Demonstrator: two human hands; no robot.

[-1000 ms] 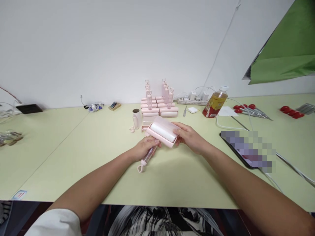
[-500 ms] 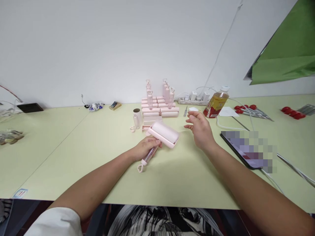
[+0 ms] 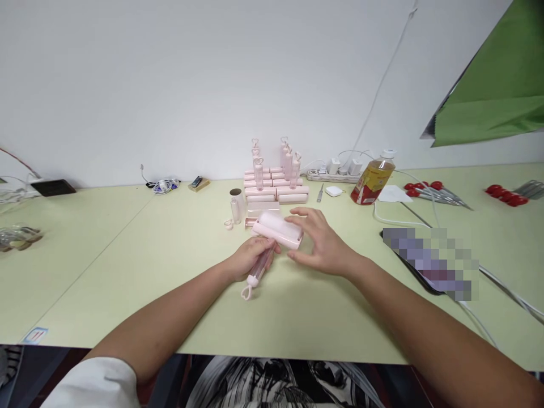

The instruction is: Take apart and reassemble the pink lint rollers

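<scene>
My left hand (image 3: 254, 256) is closed round the clear handle of a pink lint roller (image 3: 278, 233). The handle slants down toward me and ends in a heart-shaped loop. A white roll shows in the pink case at its upper end. At the right end of the case is my right hand (image 3: 321, 241), fingers and thumb spread apart around it; whether the fingertips touch cannot be told. Just behind lie more pink roller cases (image 3: 293, 195) in rows, with several clear handles (image 3: 259, 174) standing upright on them. A loose clear handle (image 3: 235, 211) and a heart-shaped loop piece (image 3: 228, 224) are left of the roller.
A cardboard tube (image 3: 237, 195) stands behind the loose handle. To the right are a screwdriver-like tool (image 3: 320, 193), a white square case (image 3: 334, 191), a drink bottle (image 3: 373, 178), a phone (image 3: 425, 263) with cables, and red-handled tools (image 3: 437, 192). A power strip (image 3: 334, 174) lies along the wall.
My right hand has moved left to the lint roller's right end, uncovering the white square case. The roller has tilted and shifted slightly left in my left hand.
</scene>
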